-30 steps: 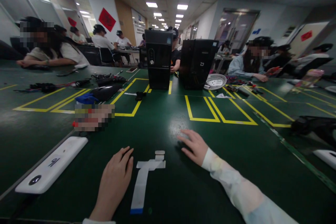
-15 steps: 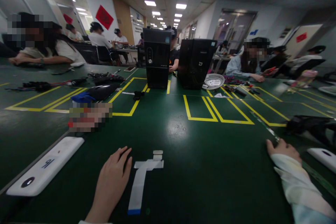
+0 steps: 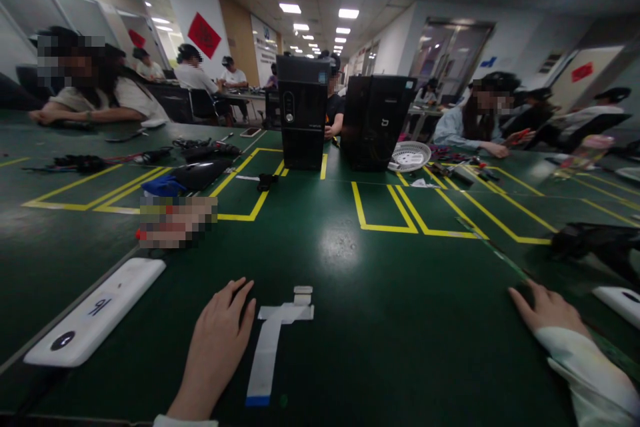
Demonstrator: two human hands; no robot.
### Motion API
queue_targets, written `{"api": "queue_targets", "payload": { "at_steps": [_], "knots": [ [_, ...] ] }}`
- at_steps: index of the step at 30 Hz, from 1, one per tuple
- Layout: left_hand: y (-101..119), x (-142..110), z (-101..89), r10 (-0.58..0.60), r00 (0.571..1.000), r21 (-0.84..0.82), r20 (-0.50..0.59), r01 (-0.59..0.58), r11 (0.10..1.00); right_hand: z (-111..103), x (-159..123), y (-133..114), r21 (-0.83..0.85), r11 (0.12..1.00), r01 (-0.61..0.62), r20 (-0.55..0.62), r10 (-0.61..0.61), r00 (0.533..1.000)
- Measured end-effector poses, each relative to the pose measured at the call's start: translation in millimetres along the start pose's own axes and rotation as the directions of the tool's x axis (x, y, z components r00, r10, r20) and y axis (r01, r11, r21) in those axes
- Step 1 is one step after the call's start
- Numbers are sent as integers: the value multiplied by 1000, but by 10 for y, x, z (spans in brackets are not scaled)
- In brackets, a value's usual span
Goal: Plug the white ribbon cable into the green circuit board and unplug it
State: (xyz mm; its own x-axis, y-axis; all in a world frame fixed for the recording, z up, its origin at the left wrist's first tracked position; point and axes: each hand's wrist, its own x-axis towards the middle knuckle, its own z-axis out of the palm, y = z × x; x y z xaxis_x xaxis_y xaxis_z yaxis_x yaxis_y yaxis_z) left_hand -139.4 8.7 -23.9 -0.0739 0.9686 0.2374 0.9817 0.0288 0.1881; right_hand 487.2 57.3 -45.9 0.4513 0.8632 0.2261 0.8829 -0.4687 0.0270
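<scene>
A flat white ribbon cable (image 3: 265, 357) with a blue end lies on the green table, its short connector end pointing away from me. Just left of it, my left hand (image 3: 220, 333) rests palm down with fingers stretched out, holding nothing. Far to the right, my right hand (image 3: 547, 307) is on a long, thin green circuit board strip (image 3: 493, 247). Its fingers bend over the strip's edge; their tips are partly hidden. The strip runs diagonally from beyond the hand back under the sleeve.
A white elongated device (image 3: 97, 313) lies at left, with a pixelated patch beyond it. Two black computer towers (image 3: 305, 113) (image 3: 377, 120) stand ahead, by a white basket (image 3: 410, 155). Black gear (image 3: 595, 247) and another white device (image 3: 620, 303) lie right. Several people sit around.
My right hand has moved from near the table's middle out to the strip at the right. The strip's far end has shifted left. My left hand and the ribbon cable stay in place.
</scene>
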Motion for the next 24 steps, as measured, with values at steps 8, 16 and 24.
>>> {"api": "queue_targets", "payload": {
  "at_steps": [8,16,24],
  "knots": [
    [-6,5,21,4,1000,20,29,-4,1000,-45,-199,80,259,922,289,-60,-284,957],
    [28,-14,-2,-24,999,17,45,23,1000,44,-245,-74,356,763,539,-170,-515,840],
    [42,-2,-27,-23,998,27,63,21,999,-74,-413,-920,382,576,723,-263,-682,683]
  ]
}}
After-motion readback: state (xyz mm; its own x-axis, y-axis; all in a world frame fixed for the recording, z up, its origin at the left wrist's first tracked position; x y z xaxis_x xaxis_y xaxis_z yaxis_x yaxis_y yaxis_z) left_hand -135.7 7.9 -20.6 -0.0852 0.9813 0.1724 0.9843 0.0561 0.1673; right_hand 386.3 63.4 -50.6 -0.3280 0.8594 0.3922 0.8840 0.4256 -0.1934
